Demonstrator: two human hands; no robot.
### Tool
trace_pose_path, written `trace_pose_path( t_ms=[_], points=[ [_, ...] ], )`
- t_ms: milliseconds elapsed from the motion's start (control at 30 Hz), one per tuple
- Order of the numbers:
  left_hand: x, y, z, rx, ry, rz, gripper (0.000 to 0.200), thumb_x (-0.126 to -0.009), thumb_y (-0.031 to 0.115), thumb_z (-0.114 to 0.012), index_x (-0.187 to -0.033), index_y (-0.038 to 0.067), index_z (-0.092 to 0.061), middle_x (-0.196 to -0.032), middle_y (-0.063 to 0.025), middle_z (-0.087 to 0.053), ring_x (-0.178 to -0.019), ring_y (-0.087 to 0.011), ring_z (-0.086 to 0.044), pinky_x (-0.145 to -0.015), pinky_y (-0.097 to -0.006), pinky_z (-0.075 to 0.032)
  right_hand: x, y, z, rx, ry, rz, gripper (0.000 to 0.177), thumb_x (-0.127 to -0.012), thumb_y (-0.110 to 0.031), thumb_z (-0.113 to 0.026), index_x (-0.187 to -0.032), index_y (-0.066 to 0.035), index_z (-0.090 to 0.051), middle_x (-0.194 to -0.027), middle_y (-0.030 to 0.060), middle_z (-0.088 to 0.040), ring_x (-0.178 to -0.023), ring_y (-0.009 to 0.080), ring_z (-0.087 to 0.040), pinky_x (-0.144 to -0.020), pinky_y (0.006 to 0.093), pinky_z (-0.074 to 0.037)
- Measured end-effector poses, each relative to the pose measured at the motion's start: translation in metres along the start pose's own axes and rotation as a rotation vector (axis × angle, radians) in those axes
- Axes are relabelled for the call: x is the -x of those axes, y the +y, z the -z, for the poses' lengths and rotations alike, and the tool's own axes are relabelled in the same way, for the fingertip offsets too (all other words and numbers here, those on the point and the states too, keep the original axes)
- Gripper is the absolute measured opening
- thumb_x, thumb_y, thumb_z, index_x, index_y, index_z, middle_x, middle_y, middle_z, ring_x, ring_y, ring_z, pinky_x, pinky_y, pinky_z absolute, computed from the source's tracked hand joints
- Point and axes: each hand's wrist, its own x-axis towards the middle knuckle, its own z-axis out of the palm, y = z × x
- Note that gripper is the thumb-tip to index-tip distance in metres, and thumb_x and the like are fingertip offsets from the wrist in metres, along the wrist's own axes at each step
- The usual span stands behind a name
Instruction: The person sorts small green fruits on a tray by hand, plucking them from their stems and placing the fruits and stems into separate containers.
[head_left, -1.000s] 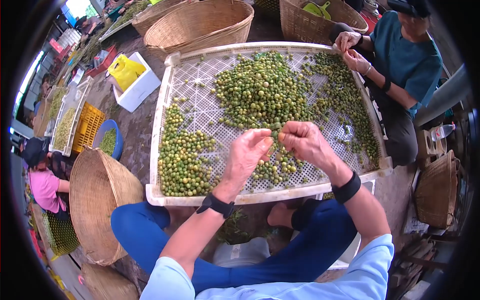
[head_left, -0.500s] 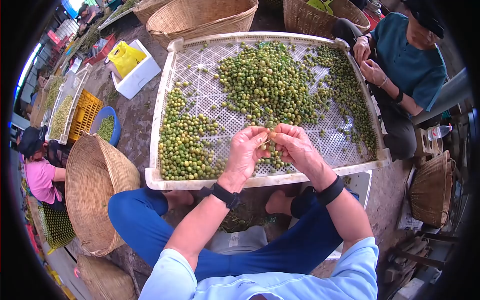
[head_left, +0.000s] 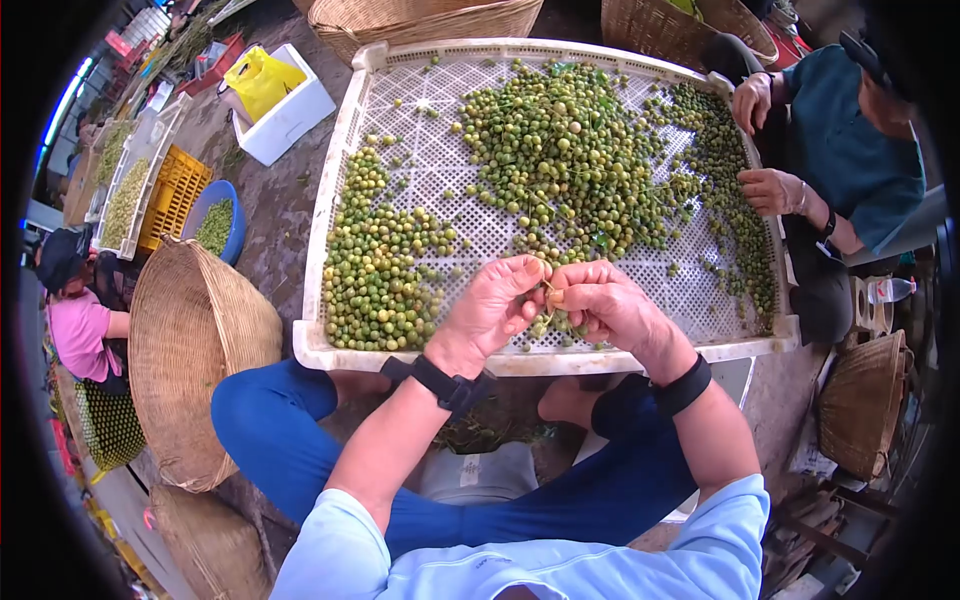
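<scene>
Grip: left hand (head_left: 488, 310) and right hand (head_left: 618, 306) pinch a thin stem (head_left: 548, 290), fingertips pressed together.
Position: above tray (head_left: 560, 362), near its front rim, probably to catch loose fruit.
Edges: wrists cross front rim; co-worker's hand (head_left: 774, 191) at right rim.
Room: bare mesh (head_left: 432, 178) between left pile (head_left: 378, 285) and central heap (head_left: 565, 140).
</scene>
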Motion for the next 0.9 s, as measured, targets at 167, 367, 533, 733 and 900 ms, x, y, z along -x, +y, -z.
trace_pose_path(
  t_ms=[167, 367, 533, 733, 900],
  points=[
    [0.011, 0.0, -0.004, 0.359, -0.052, 0.127, 0.02, -0.092, 0.018, -0.052, -0.093, -0.001, -0.057, -0.07, -0.0075, -0.058, -0.052, -0.0097, -0.056, -0.033, -0.0159, -0.042, 0.0, 0.003, 0.008, -0.13, -0.15, -0.027, 0.007, -0.078, -0.013, -0.056, -0.076, -0.007, -0.059, -0.056, -0.0041, -0.048, -0.039, 0.0002, -0.034, -0.034, 0.0169, -0.021],
    [0.023, 0.006, -0.006, 0.242, -0.018, -0.153, 0.015, -0.089, 0.016, -0.053, -0.091, 0.001, -0.055, -0.075, -0.0096, -0.057, -0.057, -0.0126, -0.055, -0.033, -0.0156, -0.036, 0.0, 0.008, 0.002, -0.143, -0.121, 0.064, 0.007, -0.083, -0.012, -0.056, -0.077, -0.008, -0.057, -0.057, -0.0037, -0.049, -0.04, 0.0008, -0.036, -0.035, 0.0167, -0.023],
    [0.033, 0.005, -0.012, 0.072, 0.076, -0.115, 0.014, -0.088, 0.013, -0.051, -0.094, 0.001, -0.053, -0.078, -0.0113, -0.058, -0.052, -0.0138, -0.054, -0.031, -0.0157, -0.031, -0.003, 0.018, 0.0, -0.212, 0.008, 0.189, 0.016, -0.088, -0.017, -0.058, -0.075, -0.008, -0.055, -0.06, -0.0032, -0.051, -0.043, 0.0022, -0.04, -0.036, 0.0174, -0.027],
    [0.028, 0.002, -0.015, -0.084, 0.137, 0.011, 0.015, -0.087, 0.013, -0.055, -0.098, 0.002, -0.054, -0.074, -0.0091, -0.059, -0.053, -0.0099, -0.055, -0.031, -0.0146, -0.032, -0.003, 0.025, -0.005, -0.073, 0.106, 0.287, 0.018, -0.089, -0.02, -0.058, -0.077, -0.007, -0.056, -0.06, -0.0036, -0.051, -0.045, 0.0017, -0.041, -0.038, 0.0172, -0.031],
    [0.03, 0.001, -0.015, -0.06, 0.178, -0.026, 0.015, -0.087, 0.011, -0.057, -0.098, 0.001, -0.054, -0.077, -0.0103, -0.059, -0.058, -0.0093, -0.057, -0.033, -0.013, -0.034, -0.005, 0.024, -0.007, -0.019, 0.193, 0.319, 0.019, -0.089, -0.02, -0.058, -0.075, -0.008, -0.055, -0.059, -0.0038, -0.05, -0.044, 0.002, -0.041, -0.038, 0.0176, -0.031]
  ],
)
